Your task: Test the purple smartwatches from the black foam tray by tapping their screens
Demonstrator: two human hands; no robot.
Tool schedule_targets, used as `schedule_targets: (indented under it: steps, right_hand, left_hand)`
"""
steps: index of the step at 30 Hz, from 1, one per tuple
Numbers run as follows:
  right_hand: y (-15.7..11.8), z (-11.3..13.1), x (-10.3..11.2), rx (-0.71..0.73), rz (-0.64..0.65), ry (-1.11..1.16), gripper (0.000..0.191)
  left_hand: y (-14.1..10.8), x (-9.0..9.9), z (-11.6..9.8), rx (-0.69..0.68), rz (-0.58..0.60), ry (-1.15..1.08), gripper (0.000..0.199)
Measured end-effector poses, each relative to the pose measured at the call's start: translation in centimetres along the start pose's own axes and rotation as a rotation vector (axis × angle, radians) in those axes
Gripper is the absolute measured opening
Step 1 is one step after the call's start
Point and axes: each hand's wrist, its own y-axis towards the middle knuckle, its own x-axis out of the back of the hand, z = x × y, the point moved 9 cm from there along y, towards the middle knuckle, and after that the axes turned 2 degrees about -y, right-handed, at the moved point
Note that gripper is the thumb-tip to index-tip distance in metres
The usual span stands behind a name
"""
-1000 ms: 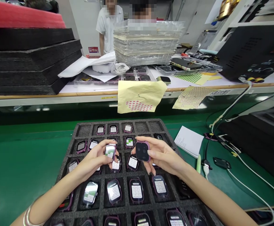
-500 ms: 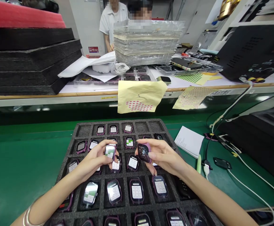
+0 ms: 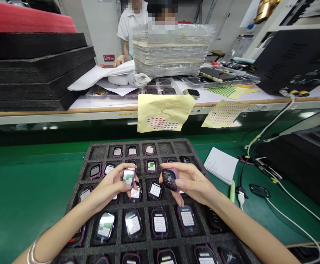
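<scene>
My left hand [image 3: 118, 181] grips a purple smartwatch body [image 3: 128, 177] whose screen shows white and green blocks. In my right hand [image 3: 189, 180] is another purple smartwatch body [image 3: 169, 179], its dark screen tilted toward me with a pale figure on it. Both hands are above a dark grey foam tray [image 3: 146, 216]. Strapless watch bodies lie in most of the tray's compartments, many with white grid screens, such as the watch [image 3: 160, 223] below my hands. Parts of the middle rows are hidden under my hands.
A white paper pad [image 3: 221, 165] and a green pen [image 3: 232, 191] lie right of the tray, near cables [image 3: 241, 198]. Behind stands a shelf with black foam trays [image 3: 33, 73], stacked clear plastic trays [image 3: 171, 51] and a black box [image 3: 294, 58]. Two people are beyond it.
My right hand's watch has shifted slightly right and its screen has turned a little. My left hand stays put. A person in white behind the shelf has moved a hand onto the papers.
</scene>
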Motion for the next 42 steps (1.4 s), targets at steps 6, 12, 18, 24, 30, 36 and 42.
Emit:
schedule_targets:
  steps: [6, 12, 18, 24, 30, 36, 42]
  right_hand:
    - [0.0, 0.1, 0.1, -0.012, -0.028, -0.012, 0.038]
    - [0.0, 0.3, 0.2, -0.01, -0.05, -0.026, 0.037]
    - [-0.1, 0.4, 0.3, -0.011, -0.063, -0.046, 0.038]
    - [-0.2, 0.4, 0.1, -0.014, -0.042, -0.032, 0.039]
    - [-0.1, -0.3, -0.1, -0.086, -0.021, -0.034, 0.049]
    - [0.2, -1.6, -0.3, -0.199, 0.015, -0.024, 0.046]
    - [0.5, -2.0, 0.8, -0.171, -0.105, -0.109, 0.032]
  left_hand:
    - [0.0, 0.0, -0.1, 0.003, -0.007, -0.007, 0.046]
    - [0.1, 0.0, -0.1, 0.006, -0.005, -0.012, 0.046]
    - [0.0, -0.1, -0.1, 0.005, -0.007, -0.015, 0.046]
    - [0.0, -0.1, -0.1, 0.005, -0.006, -0.009, 0.046]
    - [0.0, -0.1, -0.1, 0.003, -0.004, -0.017, 0.047]
    - [0.0, -0.1, -0.1, -0.01, -0.002, -0.035, 0.047]
    - [0.1, -0.1, -0.1, -0.006, -0.001, -0.024, 0.047]
